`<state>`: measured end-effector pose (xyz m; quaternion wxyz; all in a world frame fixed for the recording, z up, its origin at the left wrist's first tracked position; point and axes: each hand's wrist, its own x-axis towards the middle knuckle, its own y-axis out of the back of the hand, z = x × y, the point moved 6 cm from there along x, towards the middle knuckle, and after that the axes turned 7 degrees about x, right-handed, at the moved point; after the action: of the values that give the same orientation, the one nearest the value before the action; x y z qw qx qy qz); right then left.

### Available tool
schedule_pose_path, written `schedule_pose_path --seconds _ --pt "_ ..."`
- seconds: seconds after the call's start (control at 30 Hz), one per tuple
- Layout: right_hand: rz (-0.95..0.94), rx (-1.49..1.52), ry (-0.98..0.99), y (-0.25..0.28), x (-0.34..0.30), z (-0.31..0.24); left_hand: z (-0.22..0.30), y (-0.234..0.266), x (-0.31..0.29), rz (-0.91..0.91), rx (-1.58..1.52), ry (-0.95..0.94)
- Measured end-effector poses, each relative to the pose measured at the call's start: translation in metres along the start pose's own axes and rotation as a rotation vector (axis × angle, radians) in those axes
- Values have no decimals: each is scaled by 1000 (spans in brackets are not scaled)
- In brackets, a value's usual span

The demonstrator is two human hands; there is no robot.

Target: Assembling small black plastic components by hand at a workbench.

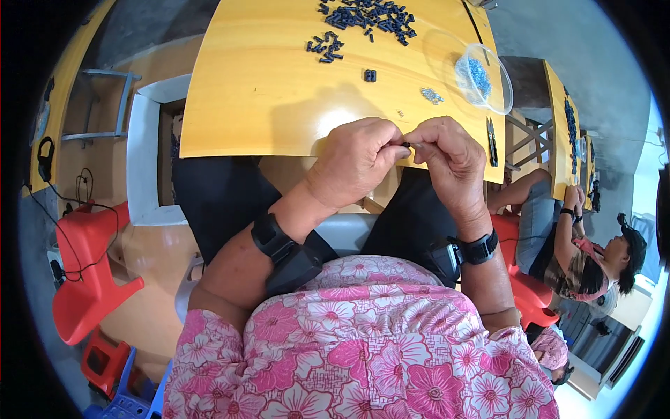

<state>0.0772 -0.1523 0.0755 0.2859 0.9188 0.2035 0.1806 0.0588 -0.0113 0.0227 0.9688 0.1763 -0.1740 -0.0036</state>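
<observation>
My left hand [354, 162] and my right hand [447, 157] meet at the near edge of the yellow table [258, 91]. Between their fingertips they pinch one small black part [407, 144]; a thin pale piece seems to sit at its right end. A large pile of the same black parts [370, 15] lies at the table's far side, with a smaller cluster [325, 47] to its left. One single black part [370, 75] rests in the middle. A little heap of small silvery pieces [431, 95] lies near the right side.
A clear plastic bowl [484, 78] with bluish metal bits stands at the table's right edge, black cutters [492, 140] beside it. A white box [143, 153] sits left of the table, red plastic stools [87, 272] lower left. Another person [572, 251] sits at a table to the right.
</observation>
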Motion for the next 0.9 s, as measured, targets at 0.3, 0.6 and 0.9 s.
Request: schedule_pose_path --seconds 0.3,0.6,0.9 --pt "56 237 -149 -4 -4 8 1 0 -2 20 -20 -27" --pt "114 290 -62 -7 -9 5 -2 -2 -4 29 -231 59" --pt "118 463 -233 -7 -6 16 -13 -3 0 -33 -421 179"
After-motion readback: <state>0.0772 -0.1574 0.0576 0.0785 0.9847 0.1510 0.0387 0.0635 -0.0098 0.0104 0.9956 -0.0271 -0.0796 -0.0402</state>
